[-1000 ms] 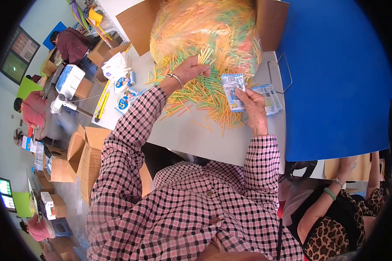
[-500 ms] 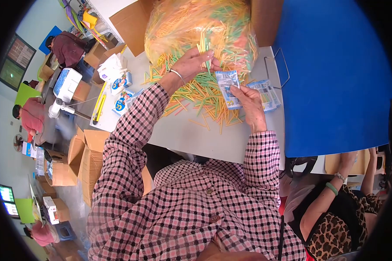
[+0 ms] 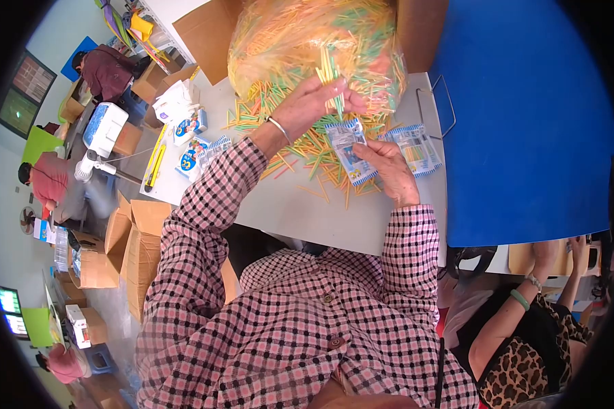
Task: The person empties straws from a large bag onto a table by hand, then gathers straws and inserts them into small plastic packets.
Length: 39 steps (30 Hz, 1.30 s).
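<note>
White table (image 3: pixel 273 204) fills the middle of my head-camera feed, with a blue panel (image 3: pixel 525 123) to its right and a co-worker's forearm (image 3: pixel 501 324) with a green bangle (image 3: pixel 519 300) at lower right. At the far edge I have a clear plastic bag (image 3: pixel 307 34) bulging with thin straw-like sticks, a cardboard carton (image 3: pixel 423 41) behind it, and a loose pile of sticks (image 3: pixel 317 146) spread in front. My left hand (image 3: pixel 310 105) is up over that pile, thumb and fingers pinching a small bundle of yellow and green sticks (image 3: pixel 329 71) that leans slightly, lower ends toward me. My right hand (image 3: pixel 391 170) pinches a blue-and-white printed packet (image 3: pixel 350 153) near its right edge, thumb on top. Over the last second the two hands have drawn together: the left has come across to the right, and the packet has swung left and tilted to match the bundle's slant. That puts the lower stick ends right at the packet's upper end, so I judge bundle and packet to be lined up, though I can't tell whether any stick is inside. A second printed packet (image 3: pixel 421 155) lies on the table just right of the pile.
</note>
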Each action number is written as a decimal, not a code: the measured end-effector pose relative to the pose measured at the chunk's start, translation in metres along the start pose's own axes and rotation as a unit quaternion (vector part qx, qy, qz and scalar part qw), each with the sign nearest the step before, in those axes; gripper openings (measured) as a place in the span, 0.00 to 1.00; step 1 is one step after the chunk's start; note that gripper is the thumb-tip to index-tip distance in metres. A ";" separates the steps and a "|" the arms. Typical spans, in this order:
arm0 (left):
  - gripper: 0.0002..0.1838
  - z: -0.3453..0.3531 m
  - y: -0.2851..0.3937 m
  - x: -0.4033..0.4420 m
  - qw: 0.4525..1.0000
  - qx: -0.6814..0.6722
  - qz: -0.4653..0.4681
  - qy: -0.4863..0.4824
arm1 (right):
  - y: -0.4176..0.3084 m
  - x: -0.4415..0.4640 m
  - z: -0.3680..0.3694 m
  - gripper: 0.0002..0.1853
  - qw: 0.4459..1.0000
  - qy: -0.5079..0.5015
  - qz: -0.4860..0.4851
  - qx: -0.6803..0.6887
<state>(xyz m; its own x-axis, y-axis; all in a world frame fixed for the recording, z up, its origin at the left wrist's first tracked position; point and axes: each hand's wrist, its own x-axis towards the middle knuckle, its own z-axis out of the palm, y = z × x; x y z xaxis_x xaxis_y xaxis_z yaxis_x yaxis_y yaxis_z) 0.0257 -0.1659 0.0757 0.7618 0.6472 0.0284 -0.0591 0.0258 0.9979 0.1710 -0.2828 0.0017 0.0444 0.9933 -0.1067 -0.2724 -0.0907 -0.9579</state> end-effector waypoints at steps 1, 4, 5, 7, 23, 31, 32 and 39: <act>0.19 0.001 0.000 -0.001 1.000 0.015 -0.005 -0.012 | -0.001 -0.001 0.000 0.10 1.000 -0.007 0.002 0.016; 0.19 0.004 -0.010 -0.008 0.999 -0.006 -0.003 -0.032 | -0.002 -0.004 0.001 0.10 0.999 -0.017 0.006 0.051; 0.19 0.004 -0.013 -0.009 0.999 -0.017 -0.002 -0.041 | -0.003 -0.005 0.002 0.10 0.998 -0.021 0.012 0.056; 0.19 0.005 -0.016 -0.010 0.999 -0.002 -0.001 -0.036 | -0.005 -0.006 0.003 0.11 0.997 -0.029 0.023 0.064; 0.17 0.012 -0.021 -0.018 0.999 -0.016 -0.005 -0.031 | 0.012 0.002 -0.004 0.11 0.997 -0.037 -0.017 0.059; 0.20 -0.002 -0.027 -0.016 0.995 0.042 0.061 -0.065 | 0.010 0.004 -0.002 0.12 0.999 -0.006 -0.038 0.002; 0.21 -0.005 -0.027 -0.014 0.993 0.050 0.069 -0.077 | 0.012 0.006 -0.002 0.12 0.999 -0.005 -0.038 0.003; 0.27 -0.021 -0.032 -0.006 0.914 0.361 0.134 -0.126 | 0.018 0.013 -0.006 0.12 0.995 0.008 -0.097 -0.026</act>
<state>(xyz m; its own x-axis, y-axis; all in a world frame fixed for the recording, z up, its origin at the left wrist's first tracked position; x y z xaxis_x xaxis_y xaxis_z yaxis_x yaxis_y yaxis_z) 0.0096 -0.1550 0.0424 0.9123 0.3576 0.1997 0.1057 -0.6767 0.7286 0.1720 -0.2718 -0.0186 0.1074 0.9912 0.0778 -0.2070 0.0988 -0.9733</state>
